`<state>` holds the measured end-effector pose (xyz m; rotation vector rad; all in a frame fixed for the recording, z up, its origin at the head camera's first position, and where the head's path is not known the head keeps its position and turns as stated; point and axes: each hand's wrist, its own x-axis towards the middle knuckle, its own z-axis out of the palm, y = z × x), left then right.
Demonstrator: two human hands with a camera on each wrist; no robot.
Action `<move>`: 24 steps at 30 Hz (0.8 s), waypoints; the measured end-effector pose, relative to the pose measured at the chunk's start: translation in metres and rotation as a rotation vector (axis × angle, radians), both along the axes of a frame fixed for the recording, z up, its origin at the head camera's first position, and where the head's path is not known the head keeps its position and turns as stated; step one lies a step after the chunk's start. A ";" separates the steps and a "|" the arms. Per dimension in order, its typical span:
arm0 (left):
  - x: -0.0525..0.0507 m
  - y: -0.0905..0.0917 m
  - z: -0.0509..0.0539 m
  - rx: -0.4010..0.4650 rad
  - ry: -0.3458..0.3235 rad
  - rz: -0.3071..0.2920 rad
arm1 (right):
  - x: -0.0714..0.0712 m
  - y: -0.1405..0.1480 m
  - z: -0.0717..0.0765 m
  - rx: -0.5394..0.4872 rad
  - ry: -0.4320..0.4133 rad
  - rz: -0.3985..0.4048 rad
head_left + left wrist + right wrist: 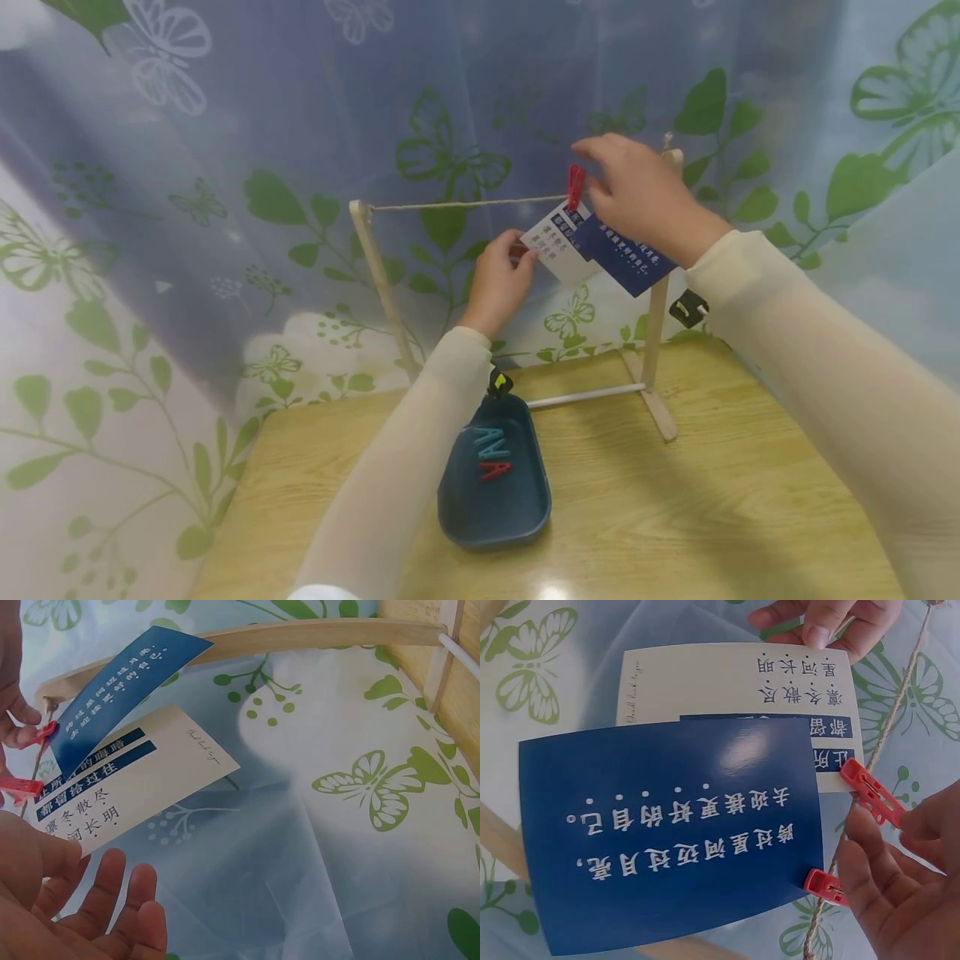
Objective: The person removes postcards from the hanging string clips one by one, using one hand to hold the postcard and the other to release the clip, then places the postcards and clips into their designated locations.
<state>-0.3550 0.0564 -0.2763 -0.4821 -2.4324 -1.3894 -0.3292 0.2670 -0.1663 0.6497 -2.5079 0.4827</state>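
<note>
Between the thumb and fingers of my left hand (498, 279), a white card (142, 780) with printed lettering is pinched by its edge. A red clothespin (870, 791) bites the card's corner at a taut string (465, 203). My right hand (637, 183) has its thumb and a finger at the handle end of that clothespin, seeming to pinch it lightly. A blue card (667, 840) overlaps the white one and hangs from a second red clothespin (825, 888). In the head view, my right hand hides part of the blue card.
A wooden frame (382, 287) carries the string between two posts and stands at the back of the wooden table (600, 500). In front of it sits a dark blue tray (495, 525) with two teal clothespins (491, 450) and a red one. A patterned curtain (300, 100) hangs behind.
</note>
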 end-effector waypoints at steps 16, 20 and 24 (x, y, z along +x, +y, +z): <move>0.001 0.000 0.002 0.005 0.011 0.016 | -0.006 -0.007 0.007 -0.031 -0.240 -0.017; 0.002 0.000 0.002 0.002 0.021 0.028 | -0.004 -0.007 0.007 -0.076 -0.266 -0.030; 0.001 -0.002 0.003 0.002 0.038 0.044 | -0.005 -0.009 0.007 -0.120 -0.274 -0.045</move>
